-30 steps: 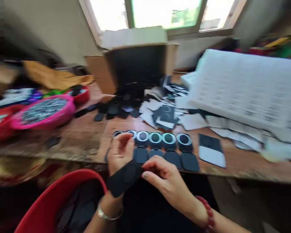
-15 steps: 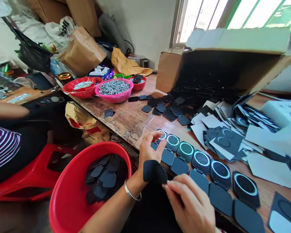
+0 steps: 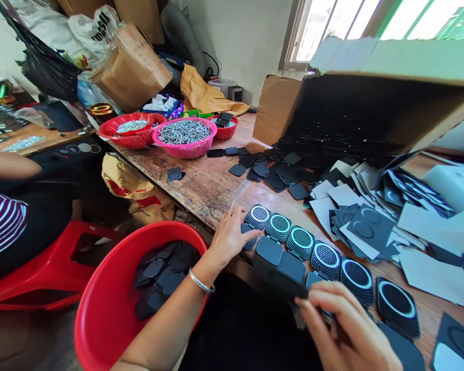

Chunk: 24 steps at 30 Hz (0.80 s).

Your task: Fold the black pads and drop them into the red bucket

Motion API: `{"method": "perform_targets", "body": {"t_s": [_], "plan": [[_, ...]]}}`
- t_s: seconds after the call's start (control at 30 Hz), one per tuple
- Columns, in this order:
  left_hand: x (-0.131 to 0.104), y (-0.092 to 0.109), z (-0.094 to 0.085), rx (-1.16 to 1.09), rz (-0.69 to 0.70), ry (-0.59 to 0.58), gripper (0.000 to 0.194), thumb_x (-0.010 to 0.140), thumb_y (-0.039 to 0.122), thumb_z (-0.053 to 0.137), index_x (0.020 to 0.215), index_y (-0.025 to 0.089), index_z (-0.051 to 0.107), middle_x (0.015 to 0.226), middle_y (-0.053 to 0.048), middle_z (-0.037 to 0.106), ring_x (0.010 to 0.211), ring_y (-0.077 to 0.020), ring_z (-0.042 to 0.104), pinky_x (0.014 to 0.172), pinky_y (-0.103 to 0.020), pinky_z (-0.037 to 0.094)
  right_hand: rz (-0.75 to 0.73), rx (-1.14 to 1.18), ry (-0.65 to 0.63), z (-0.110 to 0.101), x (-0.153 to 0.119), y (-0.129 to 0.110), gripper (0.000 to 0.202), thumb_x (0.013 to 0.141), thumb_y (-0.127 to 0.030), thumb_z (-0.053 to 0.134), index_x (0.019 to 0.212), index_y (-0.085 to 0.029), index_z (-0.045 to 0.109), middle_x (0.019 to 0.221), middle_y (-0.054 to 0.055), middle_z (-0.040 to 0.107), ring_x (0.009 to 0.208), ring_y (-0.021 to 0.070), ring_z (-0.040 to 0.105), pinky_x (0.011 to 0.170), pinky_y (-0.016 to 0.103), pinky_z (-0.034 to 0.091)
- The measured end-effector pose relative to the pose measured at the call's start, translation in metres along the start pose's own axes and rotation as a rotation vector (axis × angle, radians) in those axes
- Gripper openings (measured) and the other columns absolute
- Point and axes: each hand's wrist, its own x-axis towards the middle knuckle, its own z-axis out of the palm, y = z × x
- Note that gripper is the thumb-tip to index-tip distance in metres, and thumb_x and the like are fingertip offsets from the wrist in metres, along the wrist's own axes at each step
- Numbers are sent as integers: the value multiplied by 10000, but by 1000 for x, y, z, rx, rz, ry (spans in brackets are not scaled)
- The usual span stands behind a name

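Observation:
My left hand [image 3: 229, 234] reaches to the table edge, thumb and fingers apart around the leftmost black square flap [image 3: 249, 236]. Whether it touches the flap I cannot tell. My right hand [image 3: 344, 324], in the foreground, pinches a thin black sheet [image 3: 280, 282] between thumb and fingers; the sheet is smeared by motion. Beside the hands runs a row of black square holders with ribbed sides and pale rings, among them a ringed holder [image 3: 326, 259] in the middle. Smooth black flaps, such as one flap [image 3: 269, 250], lie hinged out toward me; my right hand hides some.
Left of my arm stands a red tub [image 3: 100, 288] with black square pieces inside. A pink basin [image 3: 185, 149] of small metal parts, red basins [image 3: 129, 141], loose black pieces, cut sheets [image 3: 365, 226] and an open carton [image 3: 276, 111] sit farther back. Another person's arm [image 3: 11, 165] is at far left.
My left hand has moved away from the black sheet to the row's left end. My right hand has drawn the sheet right and nearer to me. The view has shifted slightly.

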Motion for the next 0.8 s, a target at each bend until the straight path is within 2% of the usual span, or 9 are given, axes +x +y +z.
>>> {"method": "perform_targets", "body": {"t_s": [0.03, 0.13, 0.27, 0.33, 0.43, 0.5, 0.6, 0.7, 0.8], "plan": [[0, 2, 3, 23, 13, -39, 600, 713, 357, 815, 1201, 175, 517, 1085, -109, 646, 1065, -288, 602, 930, -433, 464, 113, 9, 28, -4, 1, 6, 53, 843, -242, 654, 804, -255, 622, 795, 50, 644, 634, 172, 608, 581, 258, 525], [3, 6, 7, 60, -8, -88, 702, 690, 305, 827, 1277, 173, 465, 1112, -128, 652, 1085, -306, 611, 939, -436, 459, 392, 75, 103, -13, -2, 22, 174, 810, -389, 688, 762, -238, 618, 792, 50, 613, 618, 159, 562, 542, 233, 485], [17, -4, 3, -92, -90, -86, 732, 633, 186, 804, 1293, 164, 488, 1098, -124, 679, 1053, -300, 638, 933, -420, 470, 635, 165, 87, -25, -19, 41, 292, 728, -496, 738, 748, -220, 643, 698, 30, 576, 563, 141, 496, 490, 222, 446], [23, -11, -6, -179, -140, -86, 636, 597, 161, 790, 1197, 159, 579, 1035, -98, 703, 1009, -288, 649, 925, -413, 479, 721, 223, 69, -32, -27, 47, 296, 723, -501, 746, 765, -221, 657, 672, 18, 555, 576, 146, 492, 494, 224, 440], [20, -10, -27, -279, -162, -156, 357, 673, 276, 733, 1003, 156, 667, 850, -44, 715, 811, -232, 678, 776, -360, 539, 809, 369, 103, -44, -31, 54, 268, 728, -477, 758, 804, -233, 679, 749, 25, 589, 669, 167, 531, 570, 233, 473], [8, 1, -40, -479, -230, -281, 345, 726, 368, 700, 989, 147, 673, 754, -23, 699, 689, -189, 668, 660, -304, 542, 850, 480, 139, -51, -28, 55, 258, 710, -462, 779, 791, -234, 690, 816, 35, 616, 736, 177, 548, 635, 242, 491], [-19, 26, -46, -780, -361, -564, 376, 708, 389, 746, 986, 143, 686, 748, -27, 708, 664, -148, 662, 647, -246, 527, 917, 625, 118, -61, -17, 51, 273, 667, -448, 818, 704, -213, 683, 853, 46, 637, 745, 168, 550, 658, 245, 494], [-47, 49, -32, -864, -464, -824, 387, 675, 376, 770, 981, 150, 700, 770, -45, 728, 648, -142, 667, 645, -241, 533, 983, 726, 31, -65, -11, 47, 325, 643, -457, 833, 630, -186, 654, 856, 62, 648, 727, 167, 562, 629, 258, 499], [-64, 64, -10, -878, -519, -950, 391, 666, 348, 744, 1001, 149, 702, 756, -59, 730, 674, -167, 681, 651, -269, 553, 1024, 821, -14, -64, -15, 48, 352, 624, -451, 851, 611, -169, 640, 898, 78, 661, 793, 191, 605, 694, 297, 534]]}}
